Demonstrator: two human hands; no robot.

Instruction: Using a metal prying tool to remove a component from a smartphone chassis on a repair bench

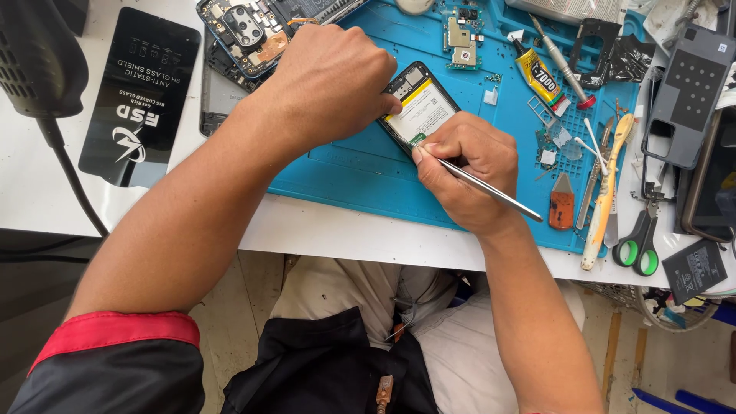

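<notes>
A: Quick pass. Where's the phone (421, 107)?

B: Open phone with its back off, lying flat on the blue mat (360, 165) on the table (322, 230), between the two hands. Battery face up, white and yellow.

A: Axis?

B: Long axis runs diagonal, from upper left to lower right in the head view. Top end with the small boards points up and left, toward the far side of the table; bottom end points down and right, under the right hand.

A: Left hand (326, 84)?

B: Palm down, fingers curled over the phone's upper left edge, fingertip pressing on its top corner. Closed on the phone, steadying it.

A: Right hand (468, 172)?

B: Closed around a thin metal tool (491, 189), pen-style grip. Tip sits at the phone's lower edge by the battery; the shaft sticks out down and right past the wrist.

A: Around it?

B: Glue tube (539, 77) and screwdriver (560, 61) further right on the mat, orange pry tool (562, 205) just beside the right hand, green-handled scissors (639, 241) at the mat's right edge. Another opened phone (245, 34) behind the left hand, black flat package (140, 96) well to the left
</notes>
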